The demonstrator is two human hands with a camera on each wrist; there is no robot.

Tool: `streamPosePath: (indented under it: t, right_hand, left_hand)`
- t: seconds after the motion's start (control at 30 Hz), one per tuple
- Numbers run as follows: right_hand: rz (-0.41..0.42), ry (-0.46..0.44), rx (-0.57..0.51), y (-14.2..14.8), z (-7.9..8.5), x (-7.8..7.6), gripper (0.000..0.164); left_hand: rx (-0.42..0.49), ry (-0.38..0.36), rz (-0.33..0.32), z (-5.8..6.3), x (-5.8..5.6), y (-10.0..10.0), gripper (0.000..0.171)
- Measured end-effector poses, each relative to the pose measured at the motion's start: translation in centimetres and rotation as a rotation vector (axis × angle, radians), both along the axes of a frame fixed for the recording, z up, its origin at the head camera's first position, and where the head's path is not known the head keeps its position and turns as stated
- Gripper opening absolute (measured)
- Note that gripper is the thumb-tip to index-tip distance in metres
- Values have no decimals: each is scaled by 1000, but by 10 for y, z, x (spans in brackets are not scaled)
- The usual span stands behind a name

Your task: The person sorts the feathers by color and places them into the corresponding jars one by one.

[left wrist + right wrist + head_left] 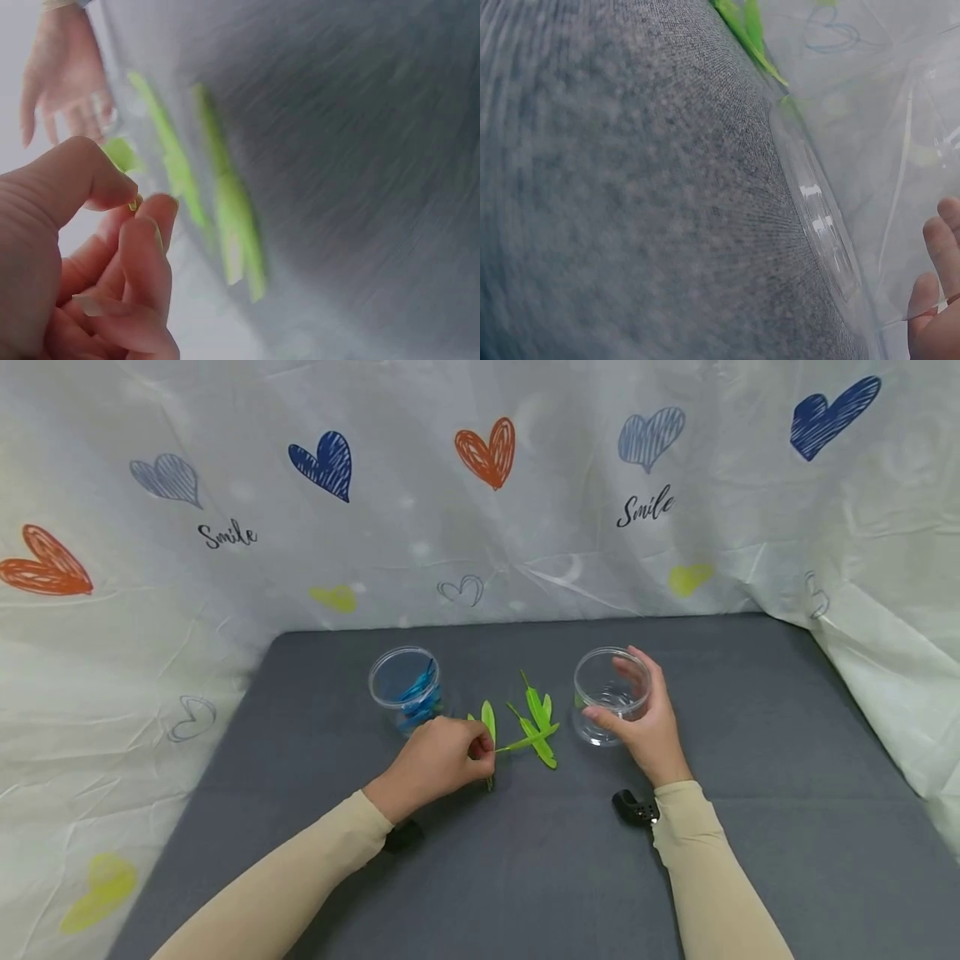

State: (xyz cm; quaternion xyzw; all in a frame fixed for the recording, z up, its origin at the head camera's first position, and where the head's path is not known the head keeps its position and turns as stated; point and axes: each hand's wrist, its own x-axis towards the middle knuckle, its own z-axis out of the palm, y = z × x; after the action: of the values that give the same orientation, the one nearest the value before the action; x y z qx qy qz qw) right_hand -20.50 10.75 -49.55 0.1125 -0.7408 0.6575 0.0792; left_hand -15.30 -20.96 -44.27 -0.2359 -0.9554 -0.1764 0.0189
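My left hand (450,756) pinches the thin stem of a bright green leaf-like piece (531,740) between thumb and fingertips. In the left wrist view, part of that held leaf (120,154) shows past the thumb. Several similar green pieces (534,703) lie loosely crossed on the dark cloth, just right of the left hand. Another green leaf (489,718) stands out beyond the fingers, partly hidden by them. My right hand (651,727) holds a clear plastic jar (588,689) from its right side, thumb in front and fingers behind.
At left, a second clear jar (380,689) holds blue pieces (422,697), its lower part partly behind the left hand. Both jars are uncovered. A dark grey cloth (525,877) covers the table. Behind the far edge hangs a white curtain (405,527) with printed hearts.
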Motion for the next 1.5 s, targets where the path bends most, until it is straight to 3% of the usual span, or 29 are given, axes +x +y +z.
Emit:
streamPosePath:
  t: [0.27, 0.4, 0.53, 0.8, 1.03, 1.3, 1.5]
  right_hand:
    - [30, -15, 5, -3, -3, 2, 100]
    - [49, -30, 31, -5, -4, 3, 100]
    - [60, -46, 58, -5, -6, 5, 100]
    - [79, -49, 50, -7, -11, 5, 99]
    - [84, -45, 54, -8, -11, 5, 96]
    - [88, -34, 69, -7, -5, 2, 97]
    - [90, -25, 61, -3, -1, 0, 97]
  left_hand:
    - [48, 110, -78, 64, -3, -3, 15]
    - [57, 153, -87, 98, -14, -3, 13]
    - [40, 150, -122, 115, -29, 8, 12]
    - [-3, 66, -210, 112, -53, 52, 17]
    - [-94, 31, -228, 103, -68, 86, 29]
    - [-198, 55, -248, 97, -73, 104, 21]
    - [-184, 50, -260, 95, -77, 110, 22]
